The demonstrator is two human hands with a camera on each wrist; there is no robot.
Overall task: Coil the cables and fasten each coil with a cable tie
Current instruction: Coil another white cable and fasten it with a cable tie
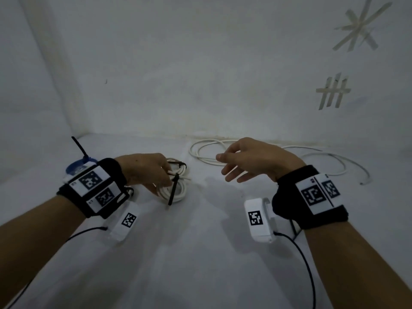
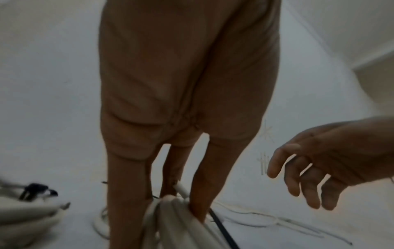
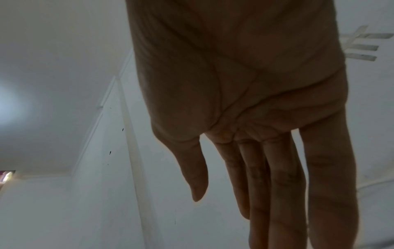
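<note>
White table with white walls behind; the coil serves as landmark. Beyond and to the right of the coil, against the wall foot, a loose cable lies in uncoiled loops, its far end trailing well to the right. Left of the coil, past the wrist, a second bundle lies on the table with a black tie round it, its tail standing upright; in the head view a blue object shows at that spot, too hidden to identify. Tape strips are stuck on the wall high to the right of the coil. Wrist bands with printed markers and trailing black leads sit on both forearms, nearer than the coil.

The coil, several turns of white cable, rests on the table under the left hand. A black tie wraps it, with its free tail pointing down toward the viewer. The left hand's back hides the near-left part of the coil in the head view; in the left wrist view the fingers run down into the turns and curl round them, gripping the coil, a cable end protruding between them.

The right hand hovers right of the coil, apart from it and above the loose cable, fingers extended and slightly spread, relaxed, holding and touching nothing.
</note>
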